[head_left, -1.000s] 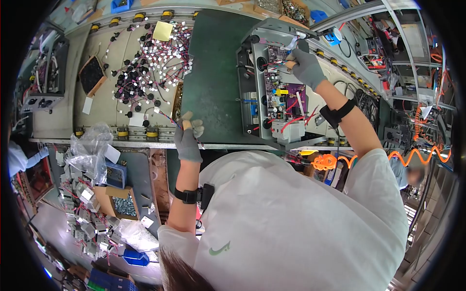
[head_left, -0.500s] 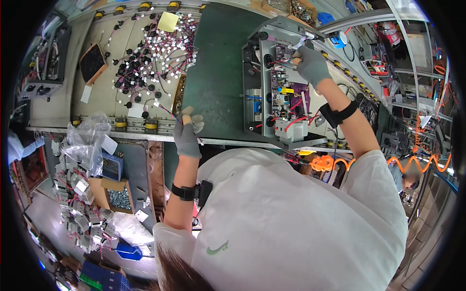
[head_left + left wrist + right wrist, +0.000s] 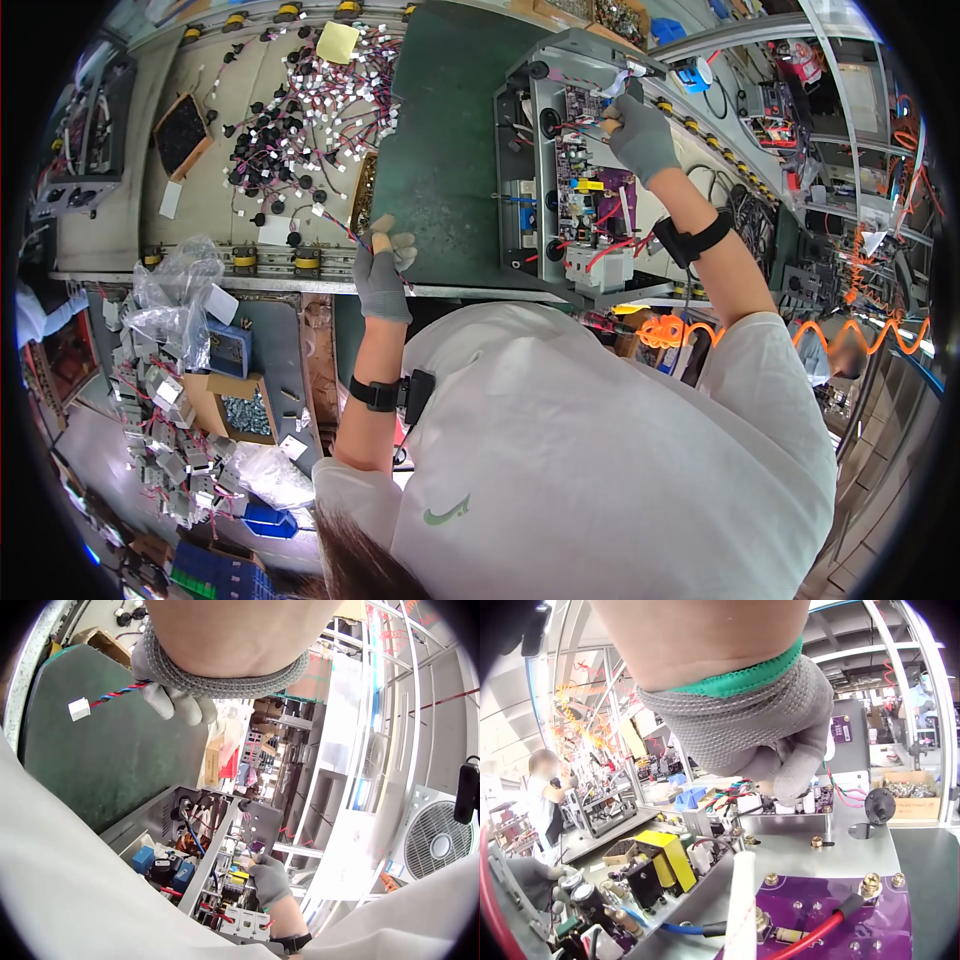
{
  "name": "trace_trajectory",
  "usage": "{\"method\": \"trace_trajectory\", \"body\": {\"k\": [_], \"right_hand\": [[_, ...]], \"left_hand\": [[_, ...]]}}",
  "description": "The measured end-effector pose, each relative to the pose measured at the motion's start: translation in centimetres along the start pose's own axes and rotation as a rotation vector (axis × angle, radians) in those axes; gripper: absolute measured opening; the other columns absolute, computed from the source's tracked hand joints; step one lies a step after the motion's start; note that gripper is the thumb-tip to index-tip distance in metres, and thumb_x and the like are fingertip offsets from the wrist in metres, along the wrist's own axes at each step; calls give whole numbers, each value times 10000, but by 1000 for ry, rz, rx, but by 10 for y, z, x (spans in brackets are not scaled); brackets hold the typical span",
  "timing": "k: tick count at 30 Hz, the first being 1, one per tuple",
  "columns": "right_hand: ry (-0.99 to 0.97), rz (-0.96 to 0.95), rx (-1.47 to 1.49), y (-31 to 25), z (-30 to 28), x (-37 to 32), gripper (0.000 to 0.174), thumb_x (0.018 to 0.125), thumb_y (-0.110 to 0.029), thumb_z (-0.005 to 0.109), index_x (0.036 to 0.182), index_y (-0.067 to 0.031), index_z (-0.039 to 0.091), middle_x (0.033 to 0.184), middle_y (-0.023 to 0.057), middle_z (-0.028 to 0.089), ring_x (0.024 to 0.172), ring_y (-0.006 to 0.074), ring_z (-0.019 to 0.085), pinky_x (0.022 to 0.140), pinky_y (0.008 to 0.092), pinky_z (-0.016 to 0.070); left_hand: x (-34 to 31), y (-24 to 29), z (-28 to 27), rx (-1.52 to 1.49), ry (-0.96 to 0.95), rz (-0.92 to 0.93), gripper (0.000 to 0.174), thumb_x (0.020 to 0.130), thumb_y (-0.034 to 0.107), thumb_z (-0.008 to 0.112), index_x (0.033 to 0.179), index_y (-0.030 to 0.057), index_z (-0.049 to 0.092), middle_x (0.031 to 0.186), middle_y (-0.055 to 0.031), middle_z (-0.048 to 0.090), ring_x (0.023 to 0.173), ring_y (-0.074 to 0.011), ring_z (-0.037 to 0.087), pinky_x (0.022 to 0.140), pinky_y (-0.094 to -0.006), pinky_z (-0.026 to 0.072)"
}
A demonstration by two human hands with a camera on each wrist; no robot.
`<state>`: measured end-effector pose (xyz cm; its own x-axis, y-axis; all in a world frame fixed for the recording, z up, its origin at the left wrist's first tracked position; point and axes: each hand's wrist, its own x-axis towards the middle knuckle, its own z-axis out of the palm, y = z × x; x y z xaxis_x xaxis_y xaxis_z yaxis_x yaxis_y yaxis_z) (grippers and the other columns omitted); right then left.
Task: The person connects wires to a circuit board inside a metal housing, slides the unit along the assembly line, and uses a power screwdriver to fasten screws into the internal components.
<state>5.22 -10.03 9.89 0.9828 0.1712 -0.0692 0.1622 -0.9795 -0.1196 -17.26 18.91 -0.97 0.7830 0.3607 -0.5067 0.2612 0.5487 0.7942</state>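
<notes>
In the head view my gloved left hand [image 3: 382, 275] holds a twisted cable [image 3: 342, 228] over the near edge of the green mat [image 3: 440, 170]. That cable's white connector [image 3: 79, 709] sticks out from the curled fingers in the left wrist view. My gloved right hand [image 3: 643, 140] reaches into the open metal chassis [image 3: 545, 180], with thumb and fingers pinching thin wires at the board's far end. In the right wrist view the right hand [image 3: 757, 720] has its fingertips at the wires and connectors by the board edge; a purple board [image 3: 832, 911] lies nearer.
Left of the mat are a pile of black round parts with wired connectors [image 3: 290, 150], a yellow note [image 3: 338, 43] and a small tray [image 3: 182, 137]. Below stand a box of screws [image 3: 247, 412] and grey wired parts [image 3: 170, 450]. An orange coiled hose [image 3: 665, 332] hangs at right.
The head view has shifted slightly, moving the bench within the frame. Both hands keep nearly the same places, the left with the cable and the right at the chassis wires.
</notes>
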Motion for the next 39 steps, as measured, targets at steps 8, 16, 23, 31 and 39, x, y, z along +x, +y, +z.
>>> {"method": "trace_trajectory", "body": {"k": [8,16,23,31,39], "right_hand": [[136,-160,-200,-3,1,-11,182,750,-159,650,928,-121,663,800,109,632,777,307,607,666,379,475],[-79,-200,-108,23,-4,22,159,723,-213,701,824,-91,700,822,98,644,776,287,608,683,363,474],[-227,-222,38,32,-4,32,209,702,-245,734,799,-68,679,755,123,642,712,294,607,640,366,472],[-28,-353,32,41,10,17,120,772,-174,628,867,-134,690,877,83,636,837,274,605,707,368,480],[-38,-541,193,-63,-49,-54,338,842,-300,543,1136,-141,592,921,110,603,859,286,593,751,383,480]], "left_hand": [[8,0,5,9,-25,-22,342,959,236,451,1199,-5,485,833,-71,637,647,-81,586,594,-201,497],[9,-2,13,18,-38,-32,342,960,237,443,1197,-8,482,847,-75,636,660,-87,591,606,-198,496],[9,5,28,48,-37,-42,335,966,203,402,1196,-25,483,859,-101,635,661,-96,592,631,-217,503],[5,14,52,78,-184,-4,340,964,234,432,1201,-5,484,844,-79,633,664,-96,587,620,-207,488],[-34,76,107,296,-647,133,326,948,179,394,1158,-47,500,833,-103,641,699,-112,591,651,-221,473]]}}
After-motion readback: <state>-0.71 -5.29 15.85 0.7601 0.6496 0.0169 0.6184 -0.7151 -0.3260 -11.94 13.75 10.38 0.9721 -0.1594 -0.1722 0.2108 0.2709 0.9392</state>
